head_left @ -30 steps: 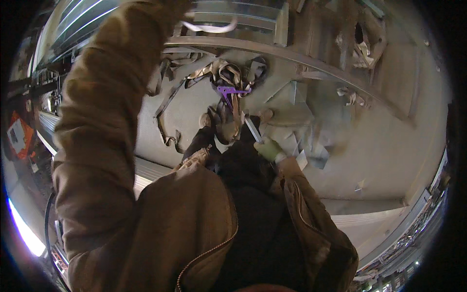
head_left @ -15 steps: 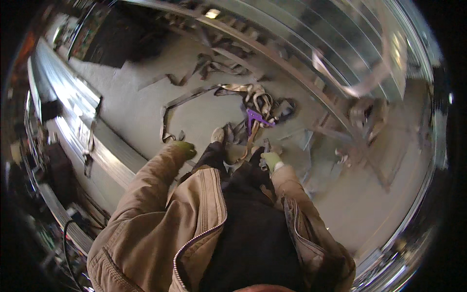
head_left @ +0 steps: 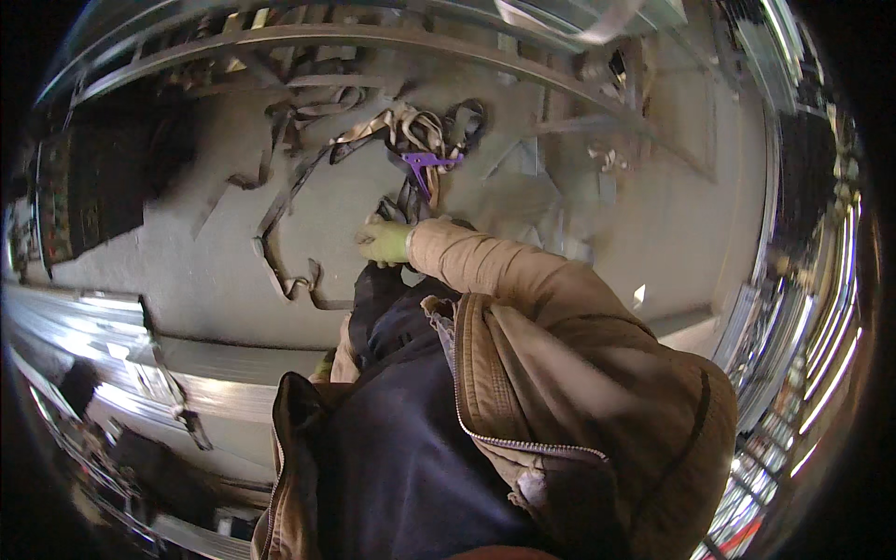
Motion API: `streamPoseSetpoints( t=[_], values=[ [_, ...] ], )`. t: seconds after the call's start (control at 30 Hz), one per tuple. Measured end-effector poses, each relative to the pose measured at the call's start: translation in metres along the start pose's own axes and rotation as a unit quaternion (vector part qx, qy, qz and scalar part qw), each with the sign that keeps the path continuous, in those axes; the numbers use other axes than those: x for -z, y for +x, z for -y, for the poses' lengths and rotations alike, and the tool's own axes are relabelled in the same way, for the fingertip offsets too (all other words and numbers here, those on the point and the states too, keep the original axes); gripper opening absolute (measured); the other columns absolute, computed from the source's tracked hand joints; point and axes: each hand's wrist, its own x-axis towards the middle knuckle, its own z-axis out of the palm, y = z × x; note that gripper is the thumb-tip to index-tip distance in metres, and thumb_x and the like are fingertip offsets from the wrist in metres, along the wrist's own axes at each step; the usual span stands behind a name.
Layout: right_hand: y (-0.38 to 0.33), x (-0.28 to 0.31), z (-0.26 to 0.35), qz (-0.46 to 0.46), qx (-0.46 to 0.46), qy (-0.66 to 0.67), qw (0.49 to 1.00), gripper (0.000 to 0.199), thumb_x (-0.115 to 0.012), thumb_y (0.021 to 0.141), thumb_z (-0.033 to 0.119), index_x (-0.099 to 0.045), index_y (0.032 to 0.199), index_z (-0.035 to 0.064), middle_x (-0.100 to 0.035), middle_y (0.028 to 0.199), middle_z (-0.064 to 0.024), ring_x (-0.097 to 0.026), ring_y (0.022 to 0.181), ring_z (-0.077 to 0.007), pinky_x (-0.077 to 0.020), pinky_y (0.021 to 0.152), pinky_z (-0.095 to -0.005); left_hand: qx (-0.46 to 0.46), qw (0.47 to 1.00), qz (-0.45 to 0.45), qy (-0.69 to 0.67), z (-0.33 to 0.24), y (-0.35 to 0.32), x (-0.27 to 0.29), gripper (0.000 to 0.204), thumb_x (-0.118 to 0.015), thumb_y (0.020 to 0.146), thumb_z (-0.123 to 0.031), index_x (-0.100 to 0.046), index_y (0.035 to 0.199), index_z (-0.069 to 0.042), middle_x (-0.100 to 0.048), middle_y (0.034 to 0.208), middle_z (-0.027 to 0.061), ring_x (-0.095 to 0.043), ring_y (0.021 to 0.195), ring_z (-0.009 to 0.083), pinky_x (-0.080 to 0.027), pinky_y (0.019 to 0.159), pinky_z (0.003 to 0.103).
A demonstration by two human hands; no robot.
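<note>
Webbing straps (head_left: 415, 126) lie tangled on the floor (head_left: 205, 294) ahead of us in the head view, tan and dark lengths looped over one another. At the near side of that heap we see a purple bracket (head_left: 420, 161), angular, with one arm running right and another pointing down toward us. Our right hand (head_left: 385, 243), in a yellow-green glove, reaches leftward across our body, just on our side of the bracket and above our dark trousers (head_left: 373, 294). Its fingers look curled, but we cannot tell whether they pinch anything; dark webbing shows right beside them. Our left hand (head_left: 324, 366) is nearly all hidden beside our brown jacket (head_left: 560, 336); only a small patch of glove shows, so we cannot tell whether it is spread or closed.

From the heap, one strap trails left and bends back toward us. Beyond the heap, a long rail (head_left: 411, 37) crosses our view, and a pale curved strip (head_left: 607, 23) hangs blurred near the top edge. To our left lie shiny metal profiles (head_left: 75, 317), with a large dark block (head_left: 103, 177) farther off. To our right, long bars (head_left: 775, 364) crowd the rim.
</note>
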Motion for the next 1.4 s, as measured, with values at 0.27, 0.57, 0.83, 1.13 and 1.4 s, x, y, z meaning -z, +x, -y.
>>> streamPoseSetpoints(
  t=[0.27, 0.57, 0.83, 1.13, 1.4],
  values=[
    [-0.059, -0.002, -0.194, -0.335, -0.115, 0.041, 0.934, 0.039, -0.070, 0.091, 0.035, -0.077, 0.123, 0.0153, -0.077, 0.116, -0.0125, -0.073, 0.099, -0.0273, -0.0566, 0.089, -0.0388, -0.016, 0.988, -0.012, 0.155, -0.066, 0.040, 0.114, 0.046, -0.057, 0.100, -0.034, -0.068, 0.135, -0.006, -0.071, 0.132, 0.0215, -0.066, 0.124, 0.0387, -0.052, 0.105, 0.046],
    [-0.258, -0.172, -0.380, -0.441, -0.219, 0.297, 0.819, 0.036, -0.071, 0.098, 0.026, -0.069, 0.128, 0.0067, -0.073, 0.120, -0.0177, -0.071, 0.113, -0.0315, -0.0594, 0.094, -0.0416, -0.149, 0.927, -0.082, 0.335, -0.339, 0.109, 0.152, 0.042, -0.058, 0.100, -0.030, -0.068, 0.134, -0.007, -0.070, 0.131, 0.0207, -0.067, 0.124, 0.0377, -0.053, 0.104, 0.045],
    [-0.284, -0.307, -0.464, -0.306, -0.300, 0.534, 0.729, 0.028, -0.072, 0.095, 0.020, -0.069, 0.121, 0.0081, -0.070, 0.113, -0.0139, -0.071, 0.102, -0.0290, -0.0575, 0.082, -0.0399, -0.266, 0.853, -0.006, 0.448, -0.482, 0.079, -0.037, 0.038, -0.058, 0.100, -0.027, -0.068, 0.132, -0.008, -0.070, 0.131, 0.0200, -0.067, 0.123, 0.0368, -0.054, 0.104, 0.044],
    [-0.308, -0.111, -0.659, -0.512, -0.086, 0.615, 0.594, 0.024, -0.076, 0.091, 0.015, -0.067, 0.112, 0.0103, -0.067, 0.103, -0.0093, -0.070, 0.086, -0.0256, -0.0546, 0.065, -0.0368, -0.217, 0.829, 0.021, 0.515, -0.440, -0.033, -0.149, 0.035, -0.059, 0.101, -0.023, -0.068, 0.131, -0.009, -0.070, 0.130, 0.0193, -0.067, 0.122, 0.0359, -0.055, 0.103, 0.042],
    [-0.349, 0.026, -0.693, -0.423, -0.036, 0.670, 0.608, 0.033, -0.072, 0.096, 0.023, -0.061, 0.125, 0.0131, -0.062, 0.102, -0.0063, -0.067, 0.074, -0.0252, -0.0514, 0.053, -0.0366, -0.388, 0.724, 0.031, 0.570, -0.440, -0.064, -0.210, 0.032, -0.059, 0.101, -0.020, -0.068, 0.130, -0.010, -0.070, 0.130, 0.0186, -0.067, 0.122, 0.0350, -0.055, 0.103, 0.041]
  ],
)
